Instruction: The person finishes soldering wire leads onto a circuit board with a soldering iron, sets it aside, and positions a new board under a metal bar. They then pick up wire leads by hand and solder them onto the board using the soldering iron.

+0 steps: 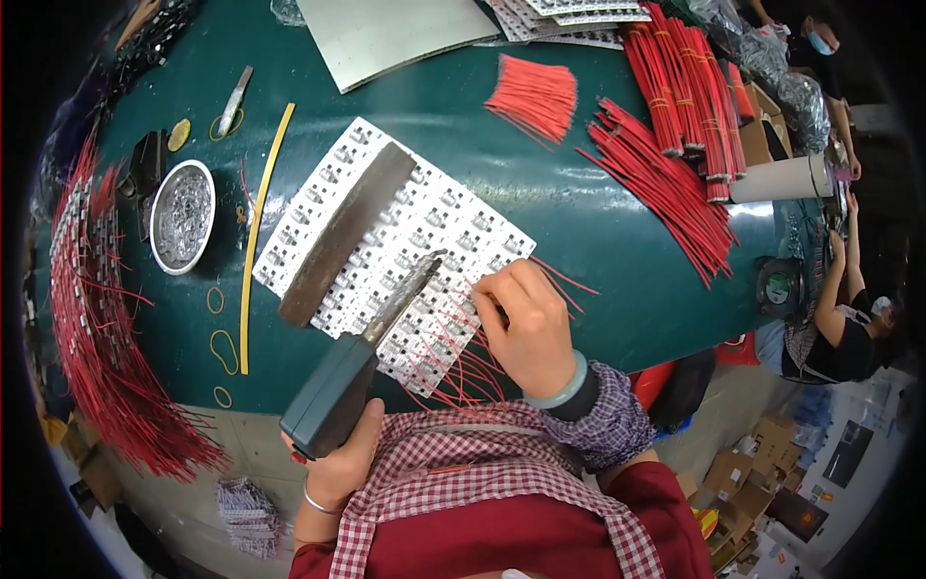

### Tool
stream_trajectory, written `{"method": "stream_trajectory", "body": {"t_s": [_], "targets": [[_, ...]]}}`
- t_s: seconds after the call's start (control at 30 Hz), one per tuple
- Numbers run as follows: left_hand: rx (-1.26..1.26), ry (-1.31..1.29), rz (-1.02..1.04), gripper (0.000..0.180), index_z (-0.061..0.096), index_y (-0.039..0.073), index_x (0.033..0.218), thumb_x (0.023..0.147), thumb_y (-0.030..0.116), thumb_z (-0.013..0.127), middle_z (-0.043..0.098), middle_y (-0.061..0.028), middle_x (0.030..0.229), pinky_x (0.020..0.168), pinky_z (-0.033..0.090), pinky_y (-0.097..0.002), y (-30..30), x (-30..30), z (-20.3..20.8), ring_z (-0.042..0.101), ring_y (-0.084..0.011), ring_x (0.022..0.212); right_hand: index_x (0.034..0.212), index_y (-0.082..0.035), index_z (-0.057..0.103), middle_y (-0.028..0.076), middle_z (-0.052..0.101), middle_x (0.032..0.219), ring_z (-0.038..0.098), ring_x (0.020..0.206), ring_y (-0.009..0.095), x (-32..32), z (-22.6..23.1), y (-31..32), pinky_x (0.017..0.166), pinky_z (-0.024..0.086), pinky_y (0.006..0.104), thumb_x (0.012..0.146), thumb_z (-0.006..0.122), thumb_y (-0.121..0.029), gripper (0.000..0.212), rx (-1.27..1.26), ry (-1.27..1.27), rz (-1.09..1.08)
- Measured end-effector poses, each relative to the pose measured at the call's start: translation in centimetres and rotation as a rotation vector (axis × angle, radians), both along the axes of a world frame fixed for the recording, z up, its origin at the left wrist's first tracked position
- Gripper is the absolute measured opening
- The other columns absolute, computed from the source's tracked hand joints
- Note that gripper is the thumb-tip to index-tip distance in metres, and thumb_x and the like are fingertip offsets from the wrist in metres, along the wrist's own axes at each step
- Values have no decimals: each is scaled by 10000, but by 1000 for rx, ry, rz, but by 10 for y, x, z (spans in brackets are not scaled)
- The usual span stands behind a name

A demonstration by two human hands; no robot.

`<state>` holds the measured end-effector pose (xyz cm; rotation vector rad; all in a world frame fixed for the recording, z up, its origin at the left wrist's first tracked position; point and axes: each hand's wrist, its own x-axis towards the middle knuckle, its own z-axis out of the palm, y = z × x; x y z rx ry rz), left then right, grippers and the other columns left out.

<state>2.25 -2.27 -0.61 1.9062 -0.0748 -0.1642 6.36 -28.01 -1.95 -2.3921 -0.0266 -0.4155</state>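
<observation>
My left hand (349, 461) is wrapped round the handle of a dark green soldering gun (333, 396). The gun's metal tip reaches over a white circuit-board panel (468, 220) covered with rows of small metal parts. My right hand (531, 333) is closed in a pinch at the panel's right edge, on a thin red wire; its fingertips are partly hidden. Several red wires (461, 362) trail from the panel's near corner toward my apron, and a few stick out beyond my right hand. Across the panel lies a brown flat bar (349, 232).
Left of the panel are a yellow strip (263, 241), rubber bands (224, 352), a white bowl (182, 217) of shiny scraps and a hanging bundle of red wires (101, 318). Red wire bundles (666, 188) and stacked panels (569, 19) lie farther off. Co-workers (839, 318) sit at right.
</observation>
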Motion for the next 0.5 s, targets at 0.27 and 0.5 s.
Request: {"method": "stream_trajectory", "body": {"t_s": [0.27, 0.5], "targets": [[-108, 170, 182, 390, 658, -16, 1226, 846, -22, 747, 705, -79, 1097, 606, 474, -243, -2, 6, 4, 590, -84, 724, 867, -42, 624, 144, 576, 834, 606, 842, 354, 85, 23, -70, 726, 502, 444, 859, 680, -94, 77, -203, 19, 111], [-56, 165, 198, 379, 673, -33, 1184, 822, 6, 780, 719, -96, 1086, 734, 501, -271, -15, 12, 4, 636, -124, 825, 873, -24, 594, 153, 591, 919, 596, 909, 342, 162, -39, -101, 736, 518, 458, 852, 652, -100, 98, -504, -113, -20]]}}
